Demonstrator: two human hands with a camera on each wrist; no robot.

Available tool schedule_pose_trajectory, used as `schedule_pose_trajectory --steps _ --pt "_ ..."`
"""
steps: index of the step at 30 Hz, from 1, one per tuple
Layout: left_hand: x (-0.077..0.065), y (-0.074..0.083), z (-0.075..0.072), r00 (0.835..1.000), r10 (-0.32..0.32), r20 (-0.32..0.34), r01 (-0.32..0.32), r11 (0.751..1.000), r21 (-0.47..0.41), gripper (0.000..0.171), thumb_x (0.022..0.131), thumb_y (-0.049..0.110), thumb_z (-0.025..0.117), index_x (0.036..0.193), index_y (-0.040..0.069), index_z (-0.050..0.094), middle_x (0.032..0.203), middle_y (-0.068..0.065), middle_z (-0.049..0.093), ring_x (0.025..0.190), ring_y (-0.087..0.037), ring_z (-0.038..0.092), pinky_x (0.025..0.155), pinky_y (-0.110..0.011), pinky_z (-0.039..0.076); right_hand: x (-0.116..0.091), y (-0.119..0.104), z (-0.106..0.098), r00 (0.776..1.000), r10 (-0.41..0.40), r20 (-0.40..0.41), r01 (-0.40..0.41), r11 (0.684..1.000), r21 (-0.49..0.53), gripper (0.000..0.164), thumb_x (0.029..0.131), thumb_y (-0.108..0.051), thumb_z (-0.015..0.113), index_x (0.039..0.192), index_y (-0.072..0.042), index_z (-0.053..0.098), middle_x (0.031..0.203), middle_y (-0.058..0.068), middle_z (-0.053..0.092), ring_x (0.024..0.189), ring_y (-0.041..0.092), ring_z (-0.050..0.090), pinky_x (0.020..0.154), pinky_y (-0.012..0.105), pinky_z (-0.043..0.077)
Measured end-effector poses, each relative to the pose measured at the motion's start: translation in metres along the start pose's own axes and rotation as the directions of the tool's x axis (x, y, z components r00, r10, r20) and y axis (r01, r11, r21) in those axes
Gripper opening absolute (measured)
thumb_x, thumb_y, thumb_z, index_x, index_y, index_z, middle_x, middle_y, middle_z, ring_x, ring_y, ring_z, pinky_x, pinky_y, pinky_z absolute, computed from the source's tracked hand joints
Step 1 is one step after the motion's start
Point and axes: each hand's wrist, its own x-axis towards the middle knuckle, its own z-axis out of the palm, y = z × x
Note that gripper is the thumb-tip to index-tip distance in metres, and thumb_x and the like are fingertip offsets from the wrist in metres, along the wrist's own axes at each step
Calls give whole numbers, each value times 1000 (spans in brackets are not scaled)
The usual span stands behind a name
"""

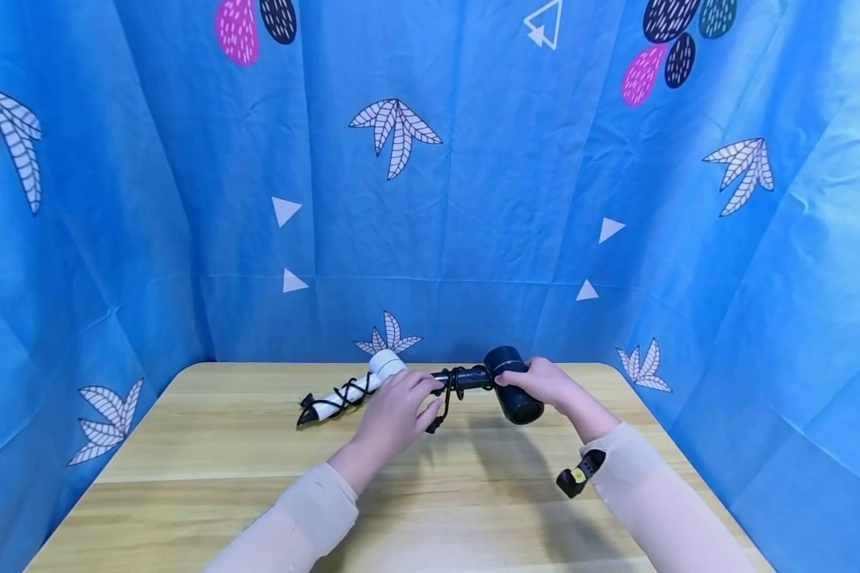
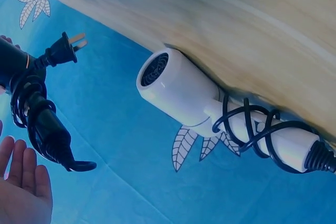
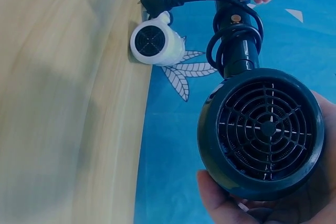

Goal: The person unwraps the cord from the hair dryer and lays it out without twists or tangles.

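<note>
My right hand (image 1: pixel 548 383) grips the barrel of a black hair dryer (image 1: pixel 521 407), which is raised above the table with its handle pointing left. Its black cord is wound around the handle, and the plug (image 2: pixel 62 51) hangs loose. Close to the handle's end is my left hand (image 1: pixel 400 406); in the left wrist view its fingers (image 2: pixel 29 169) are extended and apart from the handle. A white hair dryer (image 2: pixel 178 90), its handle wrapped in black cord, lies on the table at the back, partly hidden behind my left hand in the head view. The right wrist view faces the black dryer's round grille (image 3: pixel 269 129).
The light wooden table (image 1: pixel 222 454) ends at a blue patterned curtain (image 1: pixel 437 239) hanging behind it and along both sides. A black strap device (image 1: pixel 572 481) sits at my right sleeve.
</note>
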Motion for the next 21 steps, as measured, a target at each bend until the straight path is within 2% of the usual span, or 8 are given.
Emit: schedule_pose_trajectory --steps 8,13,21 --pt "-5 4 3 1000 21 -23 -21 1000 13 25 92 28 73 113 16 71 111 2 69 105 -17 63 95 -38 52 -1 0 -2 1000 9 -8 -9 1000 -4 61 86 -52 67 109 4 59 99 15 63 83 23 62 69 32 53" --pt "-9 6 6 1000 15 -13 -15 1000 7 24 93 28 73 112 14 71 108 2 70 103 -18 64 95 -37 52 -3 -2 -4 1000 7 -5 -7 1000 2 61 86 -53 67 108 4 60 98 15 64 81 22 63 68 32 53" --pt "-10 11 11 995 -81 52 80 997 5 28 95 35 68 114 15 70 111 1 70 106 -19 63 95 -38 52 -4 -3 -4 1000 12 -5 -12 1000 3 63 86 -53 67 110 5 59 100 16 64 82 23 64 71 33 55"
